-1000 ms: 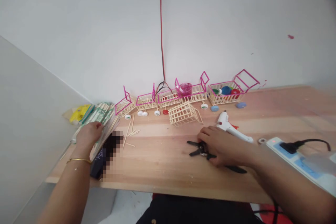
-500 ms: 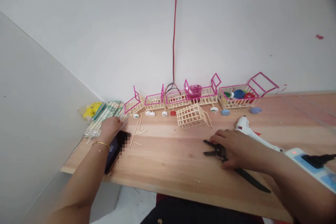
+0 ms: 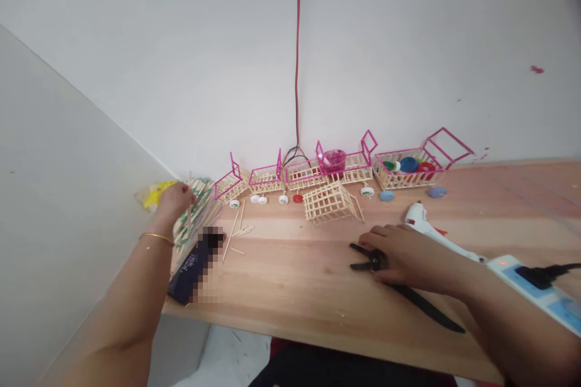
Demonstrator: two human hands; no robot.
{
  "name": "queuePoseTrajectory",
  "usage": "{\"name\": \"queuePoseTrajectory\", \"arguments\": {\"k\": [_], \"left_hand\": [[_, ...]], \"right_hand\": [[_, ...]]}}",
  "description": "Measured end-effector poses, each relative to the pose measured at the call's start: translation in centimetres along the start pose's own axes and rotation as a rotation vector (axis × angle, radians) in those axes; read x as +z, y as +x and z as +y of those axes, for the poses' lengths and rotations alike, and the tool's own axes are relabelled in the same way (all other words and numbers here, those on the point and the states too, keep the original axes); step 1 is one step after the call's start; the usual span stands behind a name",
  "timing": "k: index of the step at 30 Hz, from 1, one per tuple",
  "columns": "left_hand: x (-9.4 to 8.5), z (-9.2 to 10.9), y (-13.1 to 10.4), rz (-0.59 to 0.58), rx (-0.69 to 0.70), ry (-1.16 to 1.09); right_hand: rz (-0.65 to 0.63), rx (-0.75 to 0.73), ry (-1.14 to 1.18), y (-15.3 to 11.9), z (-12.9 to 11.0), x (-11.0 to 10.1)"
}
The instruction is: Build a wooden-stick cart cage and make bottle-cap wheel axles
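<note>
My left hand is over the bundles of thin wooden sticks at the left end of the table. Its fingers are pinched together, and whatever is between them is too small to make out. A black phone lies just below that wrist. My right hand is curled over a pair of black cutters lying on the wood. Their two short jaws point left and one long handle sticks out to the lower right. A small stick-built cage-like frame rests tilted beyond the cutters.
Little stick carts with pink rims, one cart holding bottle caps, line the wall. A pink-stained cup is among them. Cut sticks lie mid-left. A white glue gun and a power strip are at right.
My left hand has moved left and slightly up over the stick bundles, uncovering more of the phone. My right hand stays at the cutters. The whole view has shifted slightly.
</note>
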State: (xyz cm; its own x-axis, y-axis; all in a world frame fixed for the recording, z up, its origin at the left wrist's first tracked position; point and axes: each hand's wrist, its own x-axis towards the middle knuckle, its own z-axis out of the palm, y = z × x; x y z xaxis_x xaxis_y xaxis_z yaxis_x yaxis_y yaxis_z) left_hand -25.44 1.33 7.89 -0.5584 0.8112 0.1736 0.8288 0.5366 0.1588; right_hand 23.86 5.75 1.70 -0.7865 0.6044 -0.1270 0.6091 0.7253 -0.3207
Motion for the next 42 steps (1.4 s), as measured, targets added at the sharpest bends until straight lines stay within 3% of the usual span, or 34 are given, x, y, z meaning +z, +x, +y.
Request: {"name": "queuePoseTrajectory", "arguments": {"k": [4,5,7,10,14,17,21,24,30,37,42], "left_hand": [[-2.9,3.0,-2.1,0.104,0.082,-0.322],[-3.1,4.3,-3.3,0.12,0.158,-0.593],[-2.6,7.3,-6.1,0.095,0.306,-0.964],[0.3,11.6,-10.8,-0.051,0.434,-1.145],[5.5,14.8,-14.8,-0.261,0.549,-1.021],[7.5,15.7,-15.4,-0.322,0.568,-0.954],[7.2,17.6,-15.4,-0.269,0.653,-0.974],[7.1,19.4,-16.3,-0.317,0.74,-0.924],[8.1,21.3,-18.2,-0.34,0.865,-0.922],[8.2,20.3,-17.1,-0.507,0.86,-0.908],[8.3,19.8,-17.5,-0.496,0.818,-0.892]], "right_hand": [[0.032,0.014,-0.005,0.3,0.3,0.3],[0.047,0.017,-0.008,0.4,0.3,0.3],[0.076,0.015,-0.012,0.5,0.3,0.3],[0.116,0.008,0.004,0.6,0.0,-0.1],[0.196,0.022,0.047,0.8,-0.4,-0.7],[0.281,-0.035,0.122,1.1,-0.8,-0.7],[0.485,-0.107,0.307,1.2,-1.8,-0.5],[0.597,-0.127,0.417,1.2,-2.5,-0.2],[0.583,-0.246,0.461,1.4,-2.9,0.3],[0.645,-0.088,0.517,1.5,-2.6,0.0],[0.587,-0.218,0.389,1.7,-2.8,0.6]]}}
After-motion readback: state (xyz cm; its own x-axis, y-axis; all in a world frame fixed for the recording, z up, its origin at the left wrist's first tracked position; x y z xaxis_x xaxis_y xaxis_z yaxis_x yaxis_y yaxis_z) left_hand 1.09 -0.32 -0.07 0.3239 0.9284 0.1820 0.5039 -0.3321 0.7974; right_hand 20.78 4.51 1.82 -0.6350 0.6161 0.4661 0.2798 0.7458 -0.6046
